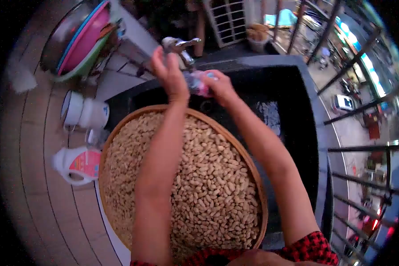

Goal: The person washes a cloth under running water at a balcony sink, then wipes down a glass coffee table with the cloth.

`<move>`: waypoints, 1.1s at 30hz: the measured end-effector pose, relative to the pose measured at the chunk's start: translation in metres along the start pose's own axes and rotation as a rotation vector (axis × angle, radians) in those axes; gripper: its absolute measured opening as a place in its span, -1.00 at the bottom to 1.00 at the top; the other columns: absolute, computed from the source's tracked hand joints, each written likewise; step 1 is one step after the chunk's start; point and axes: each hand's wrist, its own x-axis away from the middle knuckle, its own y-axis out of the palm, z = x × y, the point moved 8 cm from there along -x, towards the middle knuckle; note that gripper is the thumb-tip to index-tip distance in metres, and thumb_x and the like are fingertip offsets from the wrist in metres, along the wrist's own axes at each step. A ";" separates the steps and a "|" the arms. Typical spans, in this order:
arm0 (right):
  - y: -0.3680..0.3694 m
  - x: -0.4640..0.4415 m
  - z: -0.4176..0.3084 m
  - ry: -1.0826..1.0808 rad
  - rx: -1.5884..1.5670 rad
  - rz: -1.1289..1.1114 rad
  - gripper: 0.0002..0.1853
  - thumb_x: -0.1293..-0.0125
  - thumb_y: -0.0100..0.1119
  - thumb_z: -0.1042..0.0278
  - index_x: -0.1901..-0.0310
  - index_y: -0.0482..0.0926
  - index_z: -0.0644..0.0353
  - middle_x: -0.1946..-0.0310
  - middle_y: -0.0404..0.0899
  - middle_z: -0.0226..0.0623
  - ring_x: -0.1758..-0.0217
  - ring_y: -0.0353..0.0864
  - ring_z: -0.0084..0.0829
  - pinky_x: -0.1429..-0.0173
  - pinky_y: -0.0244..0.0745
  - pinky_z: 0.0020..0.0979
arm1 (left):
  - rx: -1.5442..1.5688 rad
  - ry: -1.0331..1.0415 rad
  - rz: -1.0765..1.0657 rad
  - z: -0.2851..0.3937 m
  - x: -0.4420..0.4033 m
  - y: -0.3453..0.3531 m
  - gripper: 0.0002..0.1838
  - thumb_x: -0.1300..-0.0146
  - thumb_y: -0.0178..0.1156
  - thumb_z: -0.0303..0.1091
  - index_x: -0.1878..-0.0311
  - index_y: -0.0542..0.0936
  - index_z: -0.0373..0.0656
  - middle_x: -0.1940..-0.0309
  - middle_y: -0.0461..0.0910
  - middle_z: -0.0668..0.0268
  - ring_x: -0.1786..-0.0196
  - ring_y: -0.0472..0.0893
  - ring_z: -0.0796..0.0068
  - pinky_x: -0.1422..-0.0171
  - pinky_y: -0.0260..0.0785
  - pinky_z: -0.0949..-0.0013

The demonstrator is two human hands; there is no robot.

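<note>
My left hand (170, 77) is raised beside the metal faucet (185, 43), its fingers stretched upward and apart. I cannot make out whether they touch the faucet. My right hand (221, 88) is closed around a small pink and clear plastic item (198, 83), held over the dark sink (292, 119) just below the spout. The item is blurred, so its exact kind does not show. Under my forearms lies a wide round tray (251, 170) with a wooden rim, heaped with unshelled peanuts (213, 177). It covers the near left part of the sink.
A white jug with a red label (84, 163) and a white container (93, 113) stand left against the tiled wall (48, 195). Stacked basins (86, 37) lean at upper left. Metal railings (359, 57) border the right side. A pot (258, 37) stands behind the sink.
</note>
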 end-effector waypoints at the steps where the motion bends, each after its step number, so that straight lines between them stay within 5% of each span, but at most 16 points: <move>1: 0.000 0.004 -0.007 -0.051 0.047 0.027 -0.67 -0.07 0.30 0.22 0.20 0.52 0.24 0.43 0.57 -0.31 0.43 0.53 -0.57 0.40 0.48 -0.49 | -0.343 0.229 -0.103 0.032 -0.005 0.011 -0.62 -0.27 -0.01 -0.30 -0.12 0.35 -0.21 -0.03 0.34 0.21 -0.10 0.32 0.37 -0.23 0.10 0.33; 4: -0.009 0.020 -0.012 -0.077 0.038 0.021 -0.66 -0.09 0.28 0.18 0.18 0.52 0.22 0.41 0.56 -0.33 0.44 0.53 -0.56 0.42 0.48 -0.50 | -0.727 0.609 -0.407 0.068 0.002 0.064 -0.64 -0.32 -0.09 -0.24 -0.09 0.44 -0.22 -0.06 0.42 0.13 -0.19 0.30 0.09 -0.31 0.07 0.21; 6: -0.025 0.025 -0.005 -0.099 0.055 0.053 -0.67 -0.09 0.29 0.18 0.20 0.52 0.23 0.44 0.56 -0.31 0.49 0.52 -0.56 0.47 0.47 -0.52 | -0.678 0.490 -0.673 0.049 0.006 0.082 -0.66 -0.31 -0.07 -0.21 0.02 0.50 -0.26 0.01 0.47 0.12 -0.13 0.37 0.15 -0.28 0.10 0.27; 7: -0.040 0.029 0.000 -0.127 0.120 0.099 -0.67 -0.09 0.29 0.18 0.21 0.52 0.24 0.46 0.55 -0.31 0.51 0.51 -0.57 0.49 0.46 -0.53 | -0.651 0.307 -0.636 0.047 0.007 0.080 -0.67 -0.31 -0.06 -0.22 0.05 0.51 -0.26 0.04 0.48 0.12 -0.10 0.40 0.18 -0.21 0.17 0.28; 9: -0.065 0.057 -0.004 -0.104 0.113 0.164 -0.73 -0.04 0.32 0.21 0.30 0.57 0.21 0.49 0.60 -0.24 0.54 0.56 -0.52 0.42 0.48 -0.45 | -0.737 0.385 -0.595 0.071 0.015 0.081 -0.67 -0.30 -0.05 -0.20 0.07 0.51 -0.27 0.12 0.53 0.14 0.08 0.49 0.15 -0.06 0.26 0.28; 12: -0.100 0.107 -0.015 -0.002 0.170 0.202 -0.73 -0.06 0.31 0.21 0.27 0.57 0.19 0.49 0.60 -0.27 0.53 0.57 -0.51 0.41 0.48 -0.46 | -0.642 0.241 -0.625 0.066 0.006 0.059 -0.67 -0.31 -0.07 -0.21 0.05 0.52 -0.22 0.16 0.55 0.15 0.07 0.50 0.15 -0.09 0.25 0.26; 15: -0.134 0.140 -0.013 0.005 0.288 0.275 -0.74 -0.08 0.29 0.22 0.27 0.57 0.20 0.51 0.60 -0.30 0.56 0.56 -0.54 0.44 0.47 -0.48 | -0.777 0.344 -0.711 0.061 0.014 0.053 -0.69 -0.26 -0.01 -0.24 -0.01 0.49 -0.15 0.06 0.52 0.17 -0.05 0.45 0.14 -0.25 0.09 0.05; 18: -0.149 0.171 -0.030 -0.055 0.325 0.309 -0.74 -0.11 0.27 0.22 0.25 0.55 0.19 0.51 0.57 -0.33 0.57 0.53 -0.58 0.47 0.45 -0.53 | -1.074 0.562 -0.506 0.084 0.048 0.060 -0.62 -0.23 0.02 -0.24 -0.09 0.43 -0.15 -0.17 0.30 0.12 -0.21 0.32 0.17 -0.25 -0.05 -0.19; 21: -0.146 0.199 -0.058 -0.067 0.374 0.296 -0.70 -0.11 0.28 0.20 0.20 0.54 0.19 0.40 0.55 -0.31 0.44 0.53 -0.57 0.37 0.47 -0.52 | -0.563 0.400 -0.533 0.086 0.108 0.070 -0.59 -0.16 0.08 -0.29 -0.07 0.44 -0.23 -0.07 0.32 0.05 -0.16 0.34 0.12 -0.24 0.15 0.15; 22: -0.143 0.210 -0.076 -0.255 0.500 0.347 -0.70 -0.10 0.29 0.22 0.19 0.54 0.20 0.34 0.53 -0.28 0.35 0.53 -0.52 0.28 0.46 -0.49 | -0.471 0.225 -0.606 0.071 0.133 0.076 -0.58 -0.17 0.08 -0.28 -0.07 0.43 -0.28 -0.04 0.36 0.04 -0.12 0.36 0.15 -0.20 0.19 0.31; 24: -0.132 0.230 -0.100 -0.440 0.625 0.390 -0.69 -0.08 0.29 0.24 0.18 0.53 0.21 0.29 0.52 -0.24 0.27 0.54 -0.46 0.19 0.46 -0.46 | 0.114 -0.882 -0.567 0.027 0.211 0.085 -0.53 -0.19 0.10 -0.13 -0.10 0.41 -0.22 0.01 0.41 0.21 -0.05 0.38 0.31 -0.19 0.18 0.25; 25: -0.122 0.241 -0.117 -0.537 0.681 0.377 -0.69 -0.06 0.29 0.26 0.18 0.54 0.21 0.26 0.50 -0.23 0.21 0.53 -0.40 0.13 0.44 -0.43 | 0.128 -1.213 -0.570 0.032 0.247 0.086 -0.47 -0.16 0.11 0.02 -0.10 0.40 -0.14 0.04 0.41 0.28 -0.06 0.37 0.33 -0.18 0.17 0.20; 26: -0.112 0.251 -0.131 -0.633 0.736 0.361 -0.69 -0.04 0.30 0.28 0.18 0.54 0.21 0.23 0.48 -0.21 0.16 0.51 -0.34 0.06 0.41 -0.40 | 0.221 -1.368 -0.613 0.042 0.270 0.090 -0.46 -0.12 0.11 0.13 -0.04 0.42 -0.06 0.06 0.43 0.28 -0.08 0.38 0.32 -0.16 0.20 0.12; 30: -0.099 0.280 -0.139 -0.669 0.740 0.344 -0.74 -0.07 0.25 0.26 0.20 0.54 0.17 0.25 0.50 -0.16 0.17 0.50 -0.23 0.11 0.41 -0.33 | 0.725 -1.568 -0.445 0.053 0.296 0.103 -0.60 -0.15 0.12 0.04 0.11 0.45 -0.05 0.13 0.47 0.28 0.03 0.47 0.33 0.00 0.39 0.16; 33: -0.098 0.298 -0.126 -0.702 0.727 0.317 -0.72 -0.06 0.26 0.26 0.21 0.53 0.19 0.25 0.50 -0.15 0.20 0.50 -0.23 0.12 0.42 -0.33 | 0.653 -1.497 -0.428 0.037 0.315 0.096 -0.66 -0.18 0.12 -0.05 0.13 0.46 -0.10 0.16 0.48 0.26 0.11 0.51 0.33 0.08 0.44 0.26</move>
